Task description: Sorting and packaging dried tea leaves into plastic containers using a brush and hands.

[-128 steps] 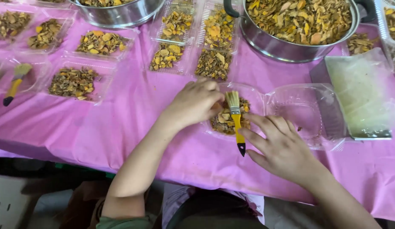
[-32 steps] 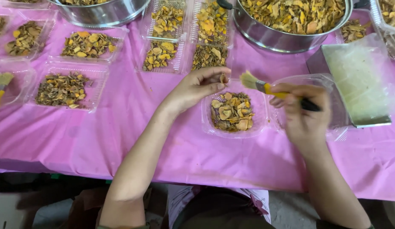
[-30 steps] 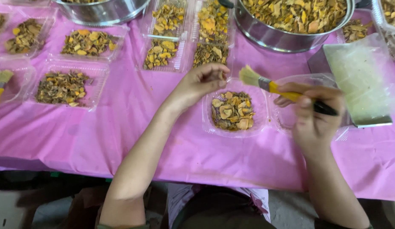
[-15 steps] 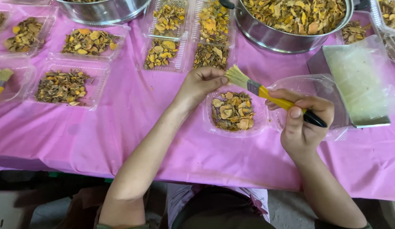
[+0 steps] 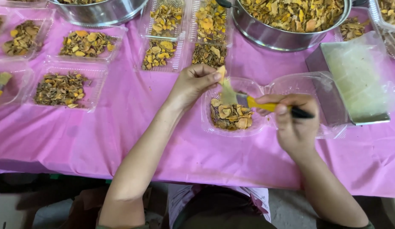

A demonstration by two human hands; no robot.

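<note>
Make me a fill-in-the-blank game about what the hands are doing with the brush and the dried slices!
1. The right hand holds a brush with a ____ handle.
2. The left hand pinches one dried slice above a clear plastic ____.
3. The tablecloth is ____.
4. The big pot at the top is made of shiny ____.

Missing words: yellow; container; pink; metal
</note>
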